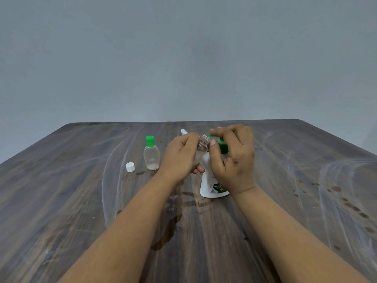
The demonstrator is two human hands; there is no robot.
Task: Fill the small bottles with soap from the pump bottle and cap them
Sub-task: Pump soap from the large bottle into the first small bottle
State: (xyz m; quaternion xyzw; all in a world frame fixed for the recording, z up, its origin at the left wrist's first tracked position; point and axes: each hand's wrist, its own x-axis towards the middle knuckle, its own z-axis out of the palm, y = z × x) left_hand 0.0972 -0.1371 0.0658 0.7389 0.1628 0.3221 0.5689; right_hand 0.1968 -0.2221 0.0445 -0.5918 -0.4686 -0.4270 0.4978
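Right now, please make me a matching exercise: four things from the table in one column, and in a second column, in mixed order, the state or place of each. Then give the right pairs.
Column one:
1. white cap
2. green-capped small bottle
3. open small bottle
4. pump bottle

Column two:
A. tilted, in the grip of the left hand
B. stands upright, closed
C. under the right hand
D. lies alone on the wooden table, farthest left

Pairs: 1-D, 2-B, 3-A, 4-C
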